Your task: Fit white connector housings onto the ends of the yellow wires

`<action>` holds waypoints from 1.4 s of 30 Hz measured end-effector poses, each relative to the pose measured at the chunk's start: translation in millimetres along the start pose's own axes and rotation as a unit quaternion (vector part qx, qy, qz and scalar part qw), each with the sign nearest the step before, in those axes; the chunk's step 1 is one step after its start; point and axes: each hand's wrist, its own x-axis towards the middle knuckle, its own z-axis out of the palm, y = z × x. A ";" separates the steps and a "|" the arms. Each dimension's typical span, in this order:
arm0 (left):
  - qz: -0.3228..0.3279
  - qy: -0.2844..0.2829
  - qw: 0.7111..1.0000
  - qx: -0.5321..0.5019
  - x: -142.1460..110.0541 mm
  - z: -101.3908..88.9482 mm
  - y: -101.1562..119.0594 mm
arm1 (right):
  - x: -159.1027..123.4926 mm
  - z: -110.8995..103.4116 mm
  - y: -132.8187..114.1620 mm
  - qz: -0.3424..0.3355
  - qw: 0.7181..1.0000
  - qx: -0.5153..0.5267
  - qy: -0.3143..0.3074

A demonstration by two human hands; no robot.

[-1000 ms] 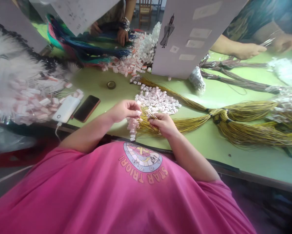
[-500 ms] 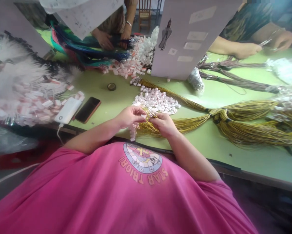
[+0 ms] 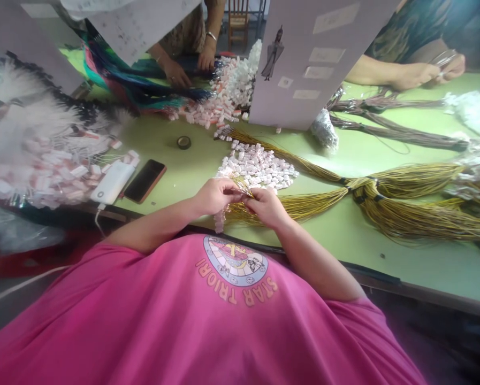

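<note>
My left hand (image 3: 213, 195) and my right hand (image 3: 267, 206) meet at the near edge of the green table (image 3: 384, 246), fingers pinched together. Between them are the ends of a bundle of yellow wires (image 3: 384, 211) that runs off to the right. My left hand pinches a small white connector, my right hand pinches wire ends. A string of white connectors (image 3: 219, 219) hangs below my left hand. A pile of loose white connectors (image 3: 259, 166) lies just beyond my hands.
A black phone (image 3: 145, 180) and a white power bank (image 3: 112, 183) lie at the left, a tape roll (image 3: 183, 142) behind them. White wire bundles (image 3: 35, 144) fill the far left. Grey card dividers (image 3: 304, 64) stand behind. Other people's hands (image 3: 416, 75) work at the back.
My left hand has moved right until it touches my right hand at the wire ends. The other people's hands at the back have shifted.
</note>
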 end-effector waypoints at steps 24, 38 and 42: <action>0.284 -0.135 0.883 0.349 151.7 -13.2 -10.6 | 4.0 2.8 13.4 -0.096 0.989 -0.052 0.104; 0.274 -0.289 0.869 0.294 158.8 -14.5 -59.1 | 3.9 -0.4 17.2 -0.036 0.996 -0.009 0.087; 0.221 -0.213 0.907 0.289 149.7 -49.0 -87.5 | 3.9 -0.5 19.3 -0.030 0.997 0.025 0.068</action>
